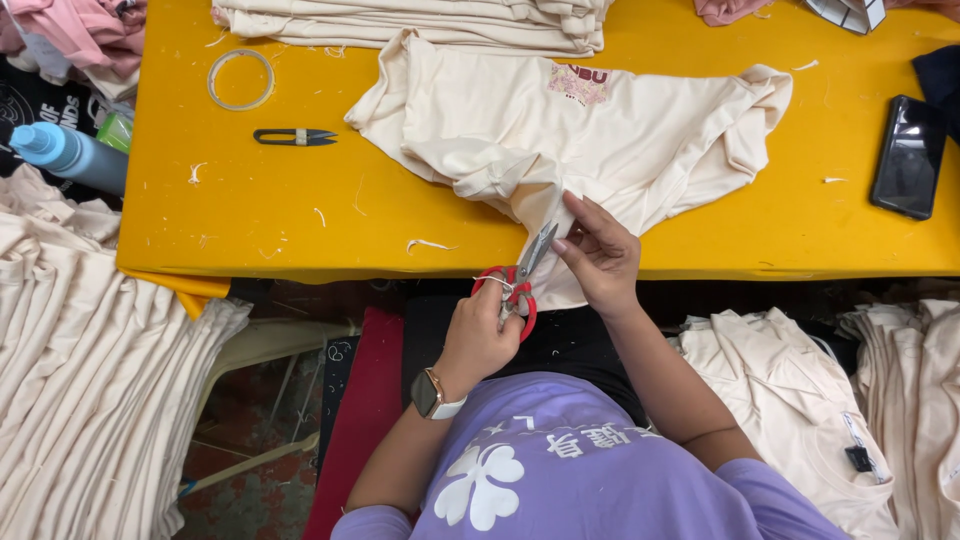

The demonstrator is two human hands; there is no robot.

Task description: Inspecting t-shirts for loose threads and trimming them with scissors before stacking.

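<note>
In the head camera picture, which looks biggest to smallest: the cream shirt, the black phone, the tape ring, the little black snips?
1. cream shirt
2. black phone
3. and 4. tape ring and little black snips: they look about alike, so I won't rank them.

Around the yellow counter [300, 210]
Black thread snips [295, 137] lie near a tape ring [240, 79]; a phone [908, 156] sits far right, a blue bottle [65, 152] left, folded shirts [420, 20] behind.

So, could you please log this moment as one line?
left hand: holds scissors | right hand: pinches shirt hem | table: snips, tape ring, phone
</note>
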